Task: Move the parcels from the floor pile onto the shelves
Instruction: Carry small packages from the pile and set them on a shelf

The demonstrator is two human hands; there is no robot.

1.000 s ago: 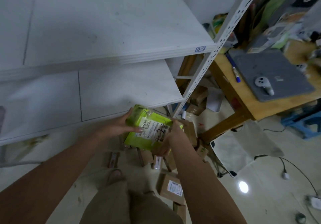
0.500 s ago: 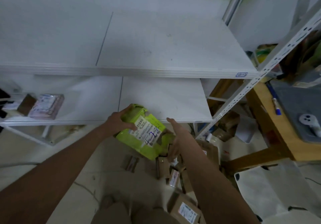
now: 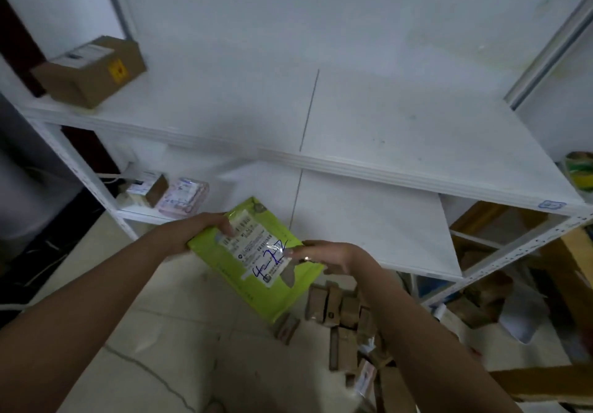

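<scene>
The left hand (image 3: pixel 205 231) reaches in from the lower left and grips the upper left edge of the green mailer (image 3: pixel 279 294), its fingers curled over onto the printed label. The right hand (image 3: pixel 324 255) comes in from the right with its fingers (image 3: pixel 296 254) straight and close together, the tips resting on the label next to the blue handwriting. The mailer is tilted and held in the air above the floor tiles, its far corner in front of the lower shelf (image 3: pixel 369 220).

Half a second ago the right hand was beside the mailer with its fingers pointing at the shelf; now it touches the label. The view has swung left, so the left end of the upper shelf (image 3: pixel 401 130) now shows.

There are two hands and one mailer held between them. One cardboard box (image 3: pixel 93 69) sits on the upper shelf. Two parcels lie at the left end of the lower shelf: a small labelled box (image 3: pixel 147 189) and, touching it, a pink packet (image 3: pixel 184 199). The floor pile (image 3: pixel 343 310) of brown boxes under the right forearm is too blurred to count exactly.
</scene>
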